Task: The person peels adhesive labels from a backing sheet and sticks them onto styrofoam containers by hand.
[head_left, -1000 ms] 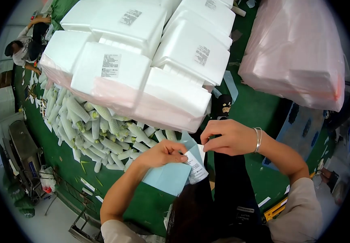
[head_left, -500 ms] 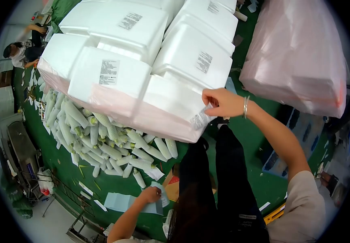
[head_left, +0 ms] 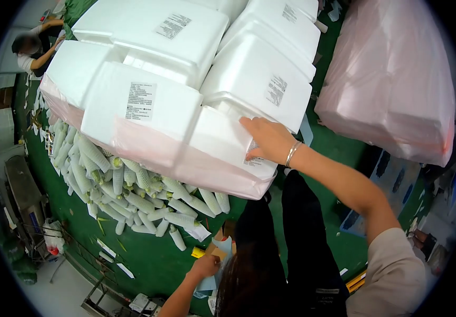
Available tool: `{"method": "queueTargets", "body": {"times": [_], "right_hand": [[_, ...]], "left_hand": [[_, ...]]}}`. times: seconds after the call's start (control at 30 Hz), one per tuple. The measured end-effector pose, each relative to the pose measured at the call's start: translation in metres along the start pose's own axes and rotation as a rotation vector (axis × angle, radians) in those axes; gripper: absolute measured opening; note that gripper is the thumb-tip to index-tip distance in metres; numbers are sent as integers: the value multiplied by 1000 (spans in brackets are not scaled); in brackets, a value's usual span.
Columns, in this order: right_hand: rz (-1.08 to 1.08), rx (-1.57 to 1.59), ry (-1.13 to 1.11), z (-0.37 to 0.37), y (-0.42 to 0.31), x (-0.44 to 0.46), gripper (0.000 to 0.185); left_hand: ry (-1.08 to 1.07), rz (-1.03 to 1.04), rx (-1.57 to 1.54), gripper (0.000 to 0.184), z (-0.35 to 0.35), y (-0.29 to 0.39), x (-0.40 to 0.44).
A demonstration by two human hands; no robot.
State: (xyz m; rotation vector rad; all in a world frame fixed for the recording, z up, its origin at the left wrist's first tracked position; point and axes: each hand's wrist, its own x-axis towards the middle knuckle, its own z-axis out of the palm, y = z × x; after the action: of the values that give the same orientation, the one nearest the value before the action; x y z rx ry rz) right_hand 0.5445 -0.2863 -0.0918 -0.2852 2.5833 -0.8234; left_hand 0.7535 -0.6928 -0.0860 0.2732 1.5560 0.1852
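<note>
My right hand (head_left: 270,141) lies on the near-right white foam box (head_left: 214,134), fingers stretched out over a printed label (head_left: 251,154) that it partly covers. Low in the view, my left hand (head_left: 205,266) is closed round a light-blue sheet (head_left: 223,260), which bends up beside my leg. Similar printed labels sit on the neighbouring boxes, such as the label (head_left: 140,100) on the box to the left. Pinkish plastic film (head_left: 148,142) wraps the lower sides of the stack.
Many vegetables in white foam netting (head_left: 133,187) are heaped on the green floor (head_left: 148,261) beside the stack. Another film-wrapped stack (head_left: 386,84) stands at the right. A person (head_left: 38,50) sits at the far left. A yellow object (head_left: 198,252) lies near my left hand.
My right hand has gone from pinching the label's loose edge to lying flat over it on the box. My left hand moved slightly lower, and its blue sheet is now folded up.
</note>
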Motion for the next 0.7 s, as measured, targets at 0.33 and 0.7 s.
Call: {"method": "queueTargets", "body": {"times": [0.33, 0.7], "right_hand": [[193, 279, 734, 34, 18, -29, 64], [207, 3, 293, 71, -16, -37, 92]], "left_hand": [[170, 55, -145, 27, -31, 22, -29], [365, 377, -800, 11, -131, 125, -103]]}}
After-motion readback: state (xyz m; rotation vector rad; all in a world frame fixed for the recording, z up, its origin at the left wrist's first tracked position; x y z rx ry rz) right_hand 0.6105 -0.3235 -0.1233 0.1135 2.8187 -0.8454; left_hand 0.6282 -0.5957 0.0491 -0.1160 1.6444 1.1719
